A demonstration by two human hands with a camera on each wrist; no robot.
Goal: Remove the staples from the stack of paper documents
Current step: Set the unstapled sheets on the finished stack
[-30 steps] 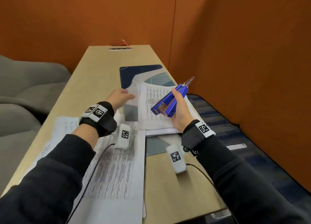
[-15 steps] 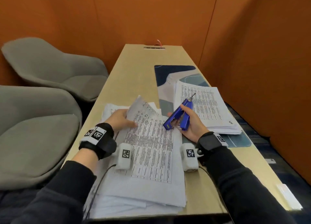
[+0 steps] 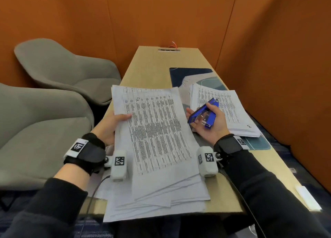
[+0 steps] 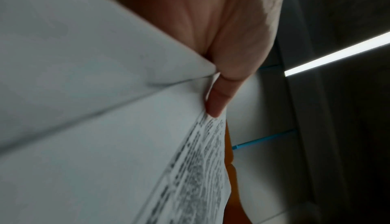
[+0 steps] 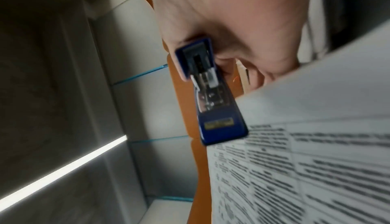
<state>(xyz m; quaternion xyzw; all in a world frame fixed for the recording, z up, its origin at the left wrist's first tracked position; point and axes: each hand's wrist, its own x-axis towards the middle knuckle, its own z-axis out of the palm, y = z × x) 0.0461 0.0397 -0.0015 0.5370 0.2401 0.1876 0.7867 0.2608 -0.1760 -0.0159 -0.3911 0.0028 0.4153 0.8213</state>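
On the long tan table [image 3: 150, 66] two gray chairs [image 3: 53, 101] stand to one side. A big pile of printed papers [image 3: 161, 184] lies near the front edge. A smaller pile [image 3: 232, 112] sits on a blue mat [image 3: 189, 75]. The left hand [image 3: 109, 128] pinches the top printed pages [image 3: 157, 128] by their left side and lifts them up. The right hand [image 3: 211, 126] lies palm up with fingers curled around a blue stapler [image 3: 204, 115].
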